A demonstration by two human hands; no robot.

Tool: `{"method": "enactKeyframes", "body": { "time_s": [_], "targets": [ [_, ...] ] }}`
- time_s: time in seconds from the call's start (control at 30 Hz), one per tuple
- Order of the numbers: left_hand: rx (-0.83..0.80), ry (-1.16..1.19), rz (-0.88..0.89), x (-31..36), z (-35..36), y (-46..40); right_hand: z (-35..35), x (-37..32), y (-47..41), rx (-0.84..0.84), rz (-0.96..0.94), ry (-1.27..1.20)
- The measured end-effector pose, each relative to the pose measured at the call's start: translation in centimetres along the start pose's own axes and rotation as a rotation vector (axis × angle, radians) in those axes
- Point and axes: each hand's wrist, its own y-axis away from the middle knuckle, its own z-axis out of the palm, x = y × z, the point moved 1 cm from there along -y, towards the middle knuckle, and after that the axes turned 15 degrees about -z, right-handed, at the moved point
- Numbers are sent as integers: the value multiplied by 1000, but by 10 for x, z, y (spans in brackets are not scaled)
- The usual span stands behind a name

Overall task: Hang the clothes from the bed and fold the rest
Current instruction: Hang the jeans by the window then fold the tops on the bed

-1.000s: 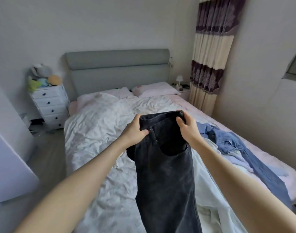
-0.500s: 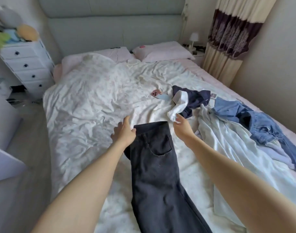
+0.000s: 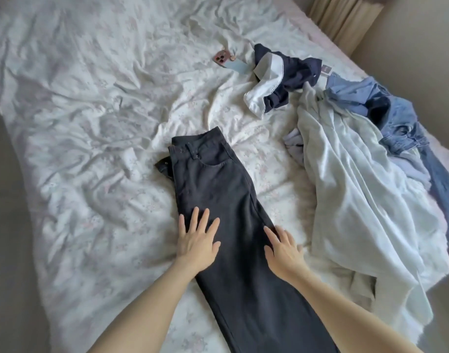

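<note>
A pair of dark charcoal denim trousers [image 3: 218, 200] lies flat on a bed covered by a crumpled white quilt with a faint floral print [image 3: 91, 123]. The trousers are folded lengthwise, one leg over the other, with the waistband toward twelve o'clock and the legs running off the lower edge toward five o'clock. A belt loop and a curved front pocket show near the waist, and a small flap of waistband with a metal button pokes out on the nine o'clock side.

The person's left hand [image 3: 196, 240] rests palm down on the trousers' left edge, fingers straight and spread, gripping nothing. The right hand [image 3: 282, 247] lies flat on the right edge, fingers straight, also holding nothing.

At two o'clock from the trousers sits a heap of clothes: a pale mint-white shirt [image 3: 358, 200] spread widest, a blue denim garment [image 3: 396, 115] beyond it at the bed's edge, and a navy and white garment [image 3: 277, 77] bunched at one o'clock. A small card tag [image 3: 325, 70] lies just beside the navy piece; its print is too small to read. A phone in a pink case [image 3: 222, 58] lies at twelve o'clock, touching a light blue face mask [image 3: 236, 66].
</note>
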Motion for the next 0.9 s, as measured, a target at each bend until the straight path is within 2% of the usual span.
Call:
{"method": "enactKeyframes", "body": {
  "time_s": [0.1, 0.27, 0.37, 0.5, 0.63, 0.67, 0.77, 0.83, 0.9],
  "targets": [
    [81, -103, 47, 2, 37, 24, 44, 5, 30, -21, -12, 120],
    [144, -181, 96, 9, 72, 62, 87, 39, 86, 144, 184, 83],
    [126, -189, 217, 31, 89, 90, 106, 60, 128, 116, 212, 44],
    [23, -188, 382, 62, 116, 139, 142, 76, 181, -58, 263, -51],
    [-74, -281, 594, 82, 137, 192, 174, 81, 231, -466, 290, -229],
    [-104, -267, 619, 84, 136, 199, 171, 79, 236, -463, 278, -205],
    [-83, -199, 584, 86, 115, 201, 143, 64, 225, -233, 229, -136],
    [5, -175, 552, 81, 96, 191, 120, 51, 209, -95, 168, -92],
    [175, -177, 492, 73, 77, 175, 101, 39, 191, 17, 73, -46]
  ]
}}
